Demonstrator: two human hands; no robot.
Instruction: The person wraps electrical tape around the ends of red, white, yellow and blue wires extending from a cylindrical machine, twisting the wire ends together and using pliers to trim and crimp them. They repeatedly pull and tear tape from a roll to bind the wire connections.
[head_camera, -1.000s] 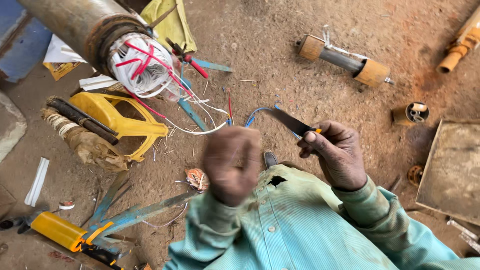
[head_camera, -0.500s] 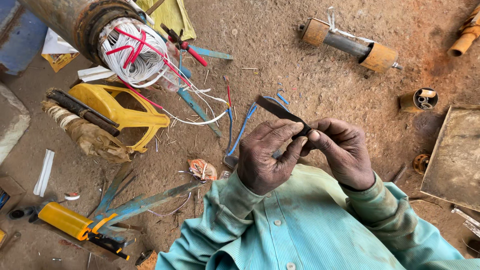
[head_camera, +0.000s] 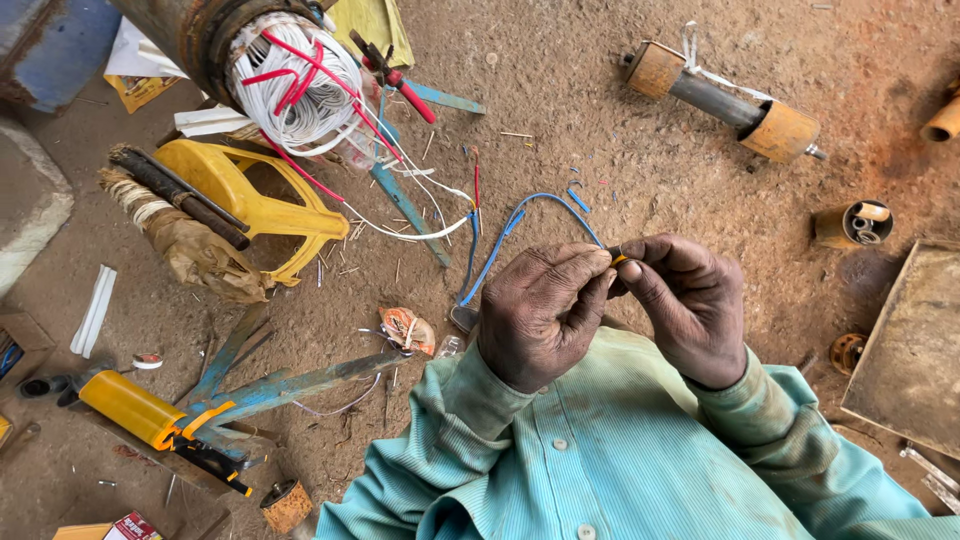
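The left hand and right hand meet above the dirt floor, fingers of both pinched on the end of a blue wire with a small yellow-and-black piece at the tip. The wire's far end trails down to the floor. The white winding in the motor housing appears in place; end work on this lead seems unfinished.

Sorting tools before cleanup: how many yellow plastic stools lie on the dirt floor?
1. The yellow plastic stool lies tipped on the dirt floor at upper left, beside the white-wound motor stator. Others may be hidden outside the view.
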